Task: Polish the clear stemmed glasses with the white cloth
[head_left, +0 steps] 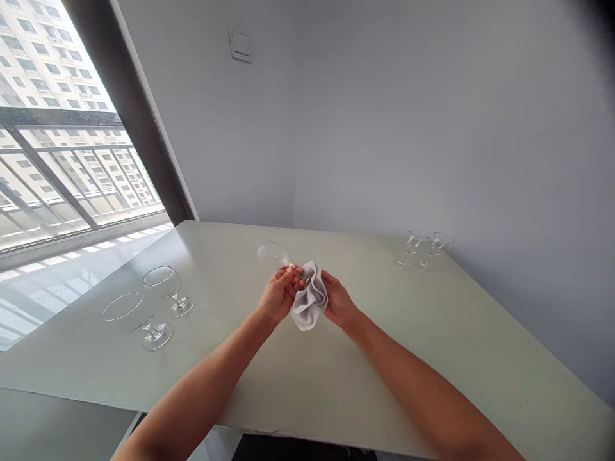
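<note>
Over the middle of the table, a clear stemmed glass (272, 253) is tilted with its bowl toward the upper left. My left hand (283, 291) is closed around its stem. A crumpled light grey cloth (310, 299) lies against the foot end of the glass and covers it for the most part. My right hand (337, 299) grips the cloth from the right side, its fingers partly hidden behind the folds.
Two stemmed glasses stand on the left of the pale table (384, 378), one at the back (162, 282) and one nearer (157, 336). Two smaller glasses (417, 242) stand at the back right. Walls border the far and right edges; a window is at the left.
</note>
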Demonstrator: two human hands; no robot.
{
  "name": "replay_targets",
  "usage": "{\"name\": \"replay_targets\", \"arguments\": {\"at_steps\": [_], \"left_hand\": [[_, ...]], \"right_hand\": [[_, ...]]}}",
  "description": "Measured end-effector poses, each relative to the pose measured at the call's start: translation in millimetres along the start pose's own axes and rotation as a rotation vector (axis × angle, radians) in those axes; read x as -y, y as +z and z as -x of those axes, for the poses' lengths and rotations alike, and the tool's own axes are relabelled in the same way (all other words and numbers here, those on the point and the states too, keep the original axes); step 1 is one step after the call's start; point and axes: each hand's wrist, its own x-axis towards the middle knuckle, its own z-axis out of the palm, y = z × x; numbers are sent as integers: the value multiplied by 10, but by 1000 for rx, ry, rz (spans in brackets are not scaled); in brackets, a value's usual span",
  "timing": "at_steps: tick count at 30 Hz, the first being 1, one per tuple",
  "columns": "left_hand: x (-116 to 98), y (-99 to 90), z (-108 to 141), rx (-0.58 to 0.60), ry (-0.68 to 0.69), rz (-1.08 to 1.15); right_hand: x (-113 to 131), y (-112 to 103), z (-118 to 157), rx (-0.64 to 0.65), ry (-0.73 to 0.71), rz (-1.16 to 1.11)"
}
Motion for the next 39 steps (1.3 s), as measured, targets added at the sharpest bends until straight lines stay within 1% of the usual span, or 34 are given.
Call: {"name": "replay_targets", "arguments": {"at_steps": [1, 3, 6, 7, 9, 11, 12, 13, 14, 15, 16, 17, 18, 19, 20, 21, 22, 24, 26, 31, 33, 36, 37, 39], "left_hand": [[7, 12, 9, -11, 33, -57], [38, 21, 26, -44, 98, -223], [104, 0, 45, -104, 207, -519], [120, -14, 46, -126, 240, -610], [127, -54, 34, -181, 291, -752], [96, -107, -2, -258, 331, -836], [69, -136, -26, -296, 354, -857], [37, -164, -51, -326, 381, -867], [5, -189, -74, -349, 409, -872], [-24, -207, -93, -364, 434, -878], [-47, -218, -104, -370, 450, -891], [-61, -218, -108, -377, 460, -914], [-63, -207, -103, -384, 460, -948], [-54, -188, -90, -389, 450, -989], [-34, -161, -70, -389, 433, -1028], [-5, -130, -46, -385, 410, -1062], [31, -100, -18, -378, 385, -1085], [109, -51, 34, -356, 338, -1109], [181, -33, 70, -336, 307, -1104], [305, -81, 77, -346, 247, -1098], [349, -90, 77, -317, 278, -1119], [412, -77, 92, -229, 402, -1141], [430, -75, 95, -211, 432, -1137], [462, -94, 89, -203, 436, -1109]], "right_hand": [[-36, 16, -14, -15, 47, -102], [-106, 45, -28, -52, 125, -236], [-194, 66, -6, -125, 231, -299], [-218, 66, 11, -136, 267, -261], [-249, 63, 57, -119, 338, -112], [-242, 56, 105, -63, 399, 39], [-218, 53, 127, -8, 418, 141], [-180, 49, 146, 60, 413, 274], [-130, 44, 159, 131, 374, 445], [-69, 41, 167, 188, 300, 661], [-4, 38, 170, 207, 193, 887], [61, 38, 166, 170, 68, 1086], [120, 40, 159, 84, -49, 1226], [167, 45, 150, -14, -147, 1317], [200, 51, 139, -96, -216, 1370], [217, 57, 129, -146, -262, 1398], [216, 61, 119, -162, -290, 1416], [178, 56, 102, -146, -300, 1455], [115, 30, 86, -145, -273, 1486], [-8, -61, 54, -138, -215, 1479], [-37, -90, 43, -154, -192, 1478], [-48, -166, 10, -196, -142, 1471], [-35, -214, -9, -228, -110, 1475], [24, -362, -66, -318, -36, 1486]]}}
